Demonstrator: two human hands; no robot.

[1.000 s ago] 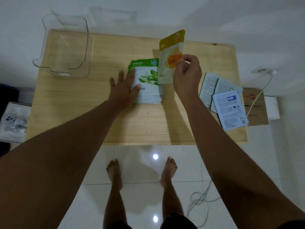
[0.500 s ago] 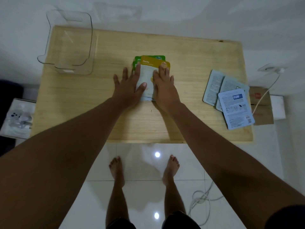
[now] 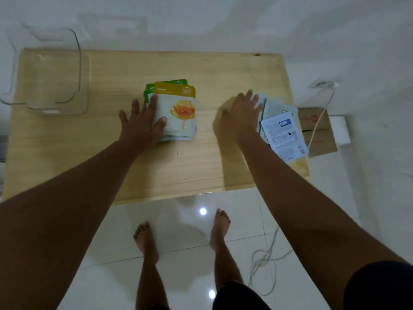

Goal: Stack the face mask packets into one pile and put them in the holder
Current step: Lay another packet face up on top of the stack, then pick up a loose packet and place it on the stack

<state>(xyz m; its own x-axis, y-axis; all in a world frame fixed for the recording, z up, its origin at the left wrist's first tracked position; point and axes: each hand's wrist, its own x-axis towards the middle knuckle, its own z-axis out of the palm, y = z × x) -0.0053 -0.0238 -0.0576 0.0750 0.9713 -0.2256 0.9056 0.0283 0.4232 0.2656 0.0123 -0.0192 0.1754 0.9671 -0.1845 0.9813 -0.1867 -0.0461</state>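
A pile of face mask packets lies in the middle of the wooden table point(image 3: 183, 166); the yellow honey packet point(image 3: 178, 110) is on top and green aloe packets point(image 3: 149, 88) peek out beneath it. My left hand point(image 3: 139, 125) rests flat on the pile's left side, fingers spread. Near the table's right edge lie three packets face down, the front white one point(image 3: 285, 135) showing printed text. My right hand point(image 3: 240, 115) lies open on the leftmost of them point(image 3: 259, 98), blurred by motion. The clear plastic holder point(image 3: 49, 86) stands empty at the table's far left corner.
A cardboard box point(image 3: 317, 130) sits on the floor just right of the table, with a white cable point(image 3: 321, 113) running over it to a wall socket. More cable loops on the tiled floor point(image 3: 266, 269). My bare feet stand in front of the table.
My right hand laid the honey packet on the pile, then left it and moved right onto the face-down packets. My left hand stayed on the pile.
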